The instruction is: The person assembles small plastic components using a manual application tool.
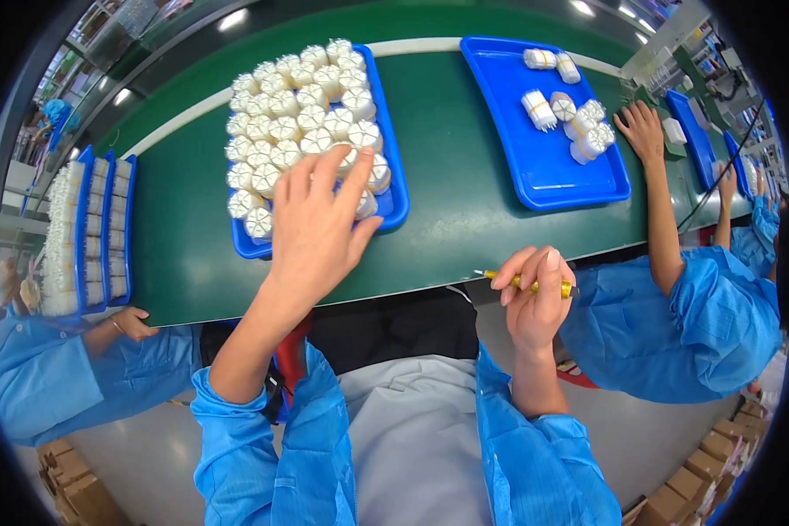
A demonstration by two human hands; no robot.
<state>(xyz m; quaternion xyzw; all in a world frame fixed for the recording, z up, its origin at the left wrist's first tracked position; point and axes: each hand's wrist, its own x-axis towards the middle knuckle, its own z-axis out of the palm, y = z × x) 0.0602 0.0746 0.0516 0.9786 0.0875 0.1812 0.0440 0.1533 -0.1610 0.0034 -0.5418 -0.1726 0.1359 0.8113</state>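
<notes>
My left hand (316, 219) lies over the near right part of a blue tray (398, 188) packed with white cylinders (314, 117). Its fingers are stretched out and spread, touching or just above the cylinder tops; the palm hides several of them. Each cylinder stands upright, with a top split into wedges, and some have a yellow band. In front of the table edge, my right hand (535, 311) is closed round a slim yellow screwdriver-like tool (567, 288). Its thin metal tip points left, toward the tray.
A second blue tray (535, 195) to the right holds several loose cylinders (592, 140), some lying down. Filled blue trays (88, 237) are at the far left. A co-worker's hand (644, 131) rests right of the second tray; another person's hand (133, 323) touches the green table's left edge.
</notes>
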